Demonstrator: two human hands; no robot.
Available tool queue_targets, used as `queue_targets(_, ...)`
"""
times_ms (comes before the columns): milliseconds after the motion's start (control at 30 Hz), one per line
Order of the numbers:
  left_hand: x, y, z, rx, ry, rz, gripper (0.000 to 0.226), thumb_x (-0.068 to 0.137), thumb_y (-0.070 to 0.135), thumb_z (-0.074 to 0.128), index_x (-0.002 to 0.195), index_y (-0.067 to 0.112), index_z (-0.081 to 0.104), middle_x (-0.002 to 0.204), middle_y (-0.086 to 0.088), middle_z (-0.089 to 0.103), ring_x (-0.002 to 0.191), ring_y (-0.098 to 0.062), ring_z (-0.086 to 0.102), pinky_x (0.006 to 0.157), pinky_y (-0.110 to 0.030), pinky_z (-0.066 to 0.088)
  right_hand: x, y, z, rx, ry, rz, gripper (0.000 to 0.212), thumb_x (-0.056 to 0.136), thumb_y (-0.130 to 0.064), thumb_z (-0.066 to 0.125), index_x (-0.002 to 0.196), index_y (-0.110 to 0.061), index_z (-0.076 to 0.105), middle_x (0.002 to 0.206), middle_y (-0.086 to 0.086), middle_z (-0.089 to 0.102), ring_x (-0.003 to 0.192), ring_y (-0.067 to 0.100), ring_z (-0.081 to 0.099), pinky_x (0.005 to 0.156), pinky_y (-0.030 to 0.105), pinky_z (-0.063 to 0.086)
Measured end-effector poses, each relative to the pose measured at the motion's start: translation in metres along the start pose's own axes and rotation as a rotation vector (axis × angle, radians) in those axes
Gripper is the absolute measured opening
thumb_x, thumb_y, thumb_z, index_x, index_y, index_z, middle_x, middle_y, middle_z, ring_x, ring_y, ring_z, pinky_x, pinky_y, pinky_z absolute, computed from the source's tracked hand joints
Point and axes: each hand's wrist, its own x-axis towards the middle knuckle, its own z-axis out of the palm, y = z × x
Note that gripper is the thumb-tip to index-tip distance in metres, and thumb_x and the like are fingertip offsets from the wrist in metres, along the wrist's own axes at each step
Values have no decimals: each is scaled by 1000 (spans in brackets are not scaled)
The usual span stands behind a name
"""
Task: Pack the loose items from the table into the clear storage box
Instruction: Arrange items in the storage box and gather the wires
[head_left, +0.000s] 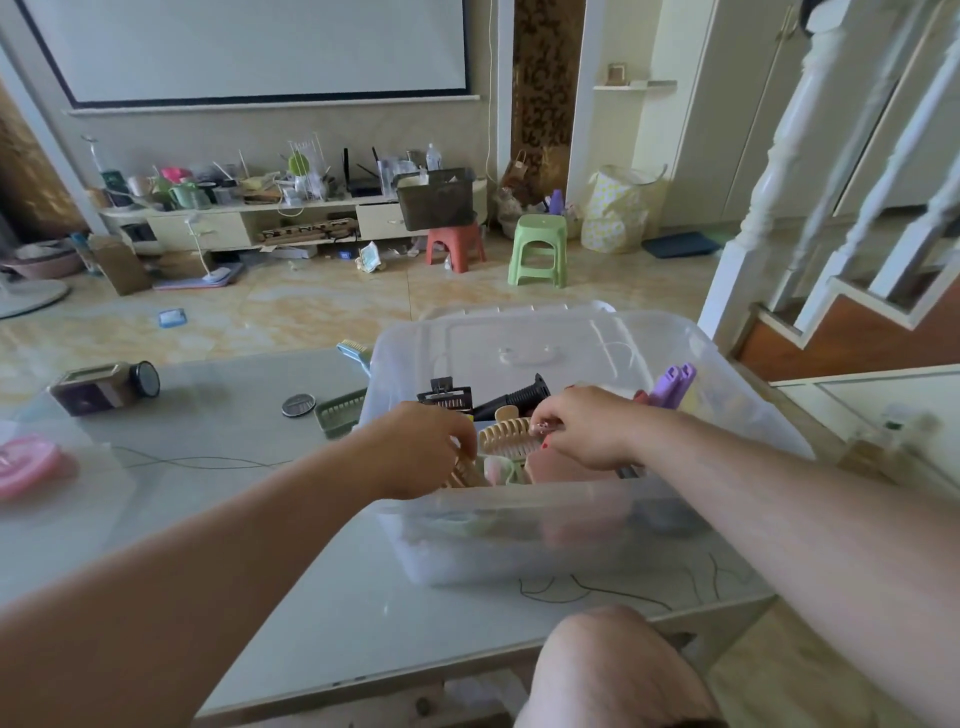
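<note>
The clear storage box (519, 535) stands on the glass table in front of me, holding hair clips, a black handle (519, 399) and purple pieces (673, 383). Both my hands are inside it. My left hand (423, 441) has its fingers curled down onto a beige claw clip (462, 473) at the box's near left. My right hand (582, 426) pinches a small object at the top of another beige claw clip (506, 436). What that small object is I cannot make out.
On the table to the left lie a green slotted tray (337, 413), a round dark disc (298, 405), a brown boxy device (98, 387), a pink object (26, 465) and a blue-green comb (356, 353). A white stair rail rises at right.
</note>
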Motion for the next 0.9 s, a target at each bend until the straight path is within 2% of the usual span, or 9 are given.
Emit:
queue_targets(100,-3,3,-2,63,-58,-28,36,97,13,45,104,35,74,97,14,58,88,-10,55,74,-25,47,5,-4,7,-12,4,-47,16,99,-33,53,89,-42,61,91,-16,44,96,20,53,76,31,43)
queue_targets(200,-4,4,-7,217,-62,-16,38,94,16,45,102,34,77,89,16,60,95,-13,59,78,-30,52,8,-8,10,-47,-5,-69,17,102,-39,54,102,-39,71,98,-10,42,95,21,55,88,40,48)
queue_targets(300,-4,1,-8,386,1,-10,35,91,24,44,100,36,76,101,9,69,97,-19,63,78,-34,54,15,-16,9,-59,11,-96,18,102,-29,57,91,-22,70,94,-1,55,90,26,59,84,41,49)
queue_targets(367,-4,-3,-5,452,6,-8,35,91,30,42,100,34,75,101,7,70,97,-21,62,78,-34,47,23,-22,9,-95,36,-93,21,99,-23,60,78,-25,62,86,-3,59,86,26,59,80,40,50)
queue_targets(400,-3,-5,-3,454,-1,-8,35,91,33,40,99,32,75,98,7,69,97,-21,60,77,-35,43,28,-25,9,-118,47,-86,19,97,-22,62,79,-27,61,86,-6,61,87,25,60,80,39,52)
queue_targets(500,-2,-10,2,353,48,-11,33,89,41,42,101,36,73,98,8,67,104,-21,53,82,-37,39,36,-34,11,-189,51,-61,6,96,-24,67,101,-27,70,99,-5,67,93,22,63,77,34,52)
queue_targets(633,-2,-19,9,176,262,55,42,86,45,53,126,47,64,135,15,60,126,-20,48,105,-38,39,35,-37,12,-167,11,-55,34,94,-39,70,128,-34,64,118,-4,59,103,22,58,83,38,50)
queue_targets(767,-11,-20,11,112,452,9,57,81,48,59,138,47,51,152,6,39,141,-26,33,116,-43,29,31,-45,9,-72,107,-70,41,92,-52,67,131,-41,60,123,-8,47,114,20,53,93,42,51)
queue_targets(900,-18,-22,10,-87,576,-24,66,83,42,64,145,46,39,156,4,27,143,-26,26,113,-43,34,29,-83,1,-52,223,-160,41,88,-55,60,128,-46,56,129,-9,45,124,20,45,96,45,49)
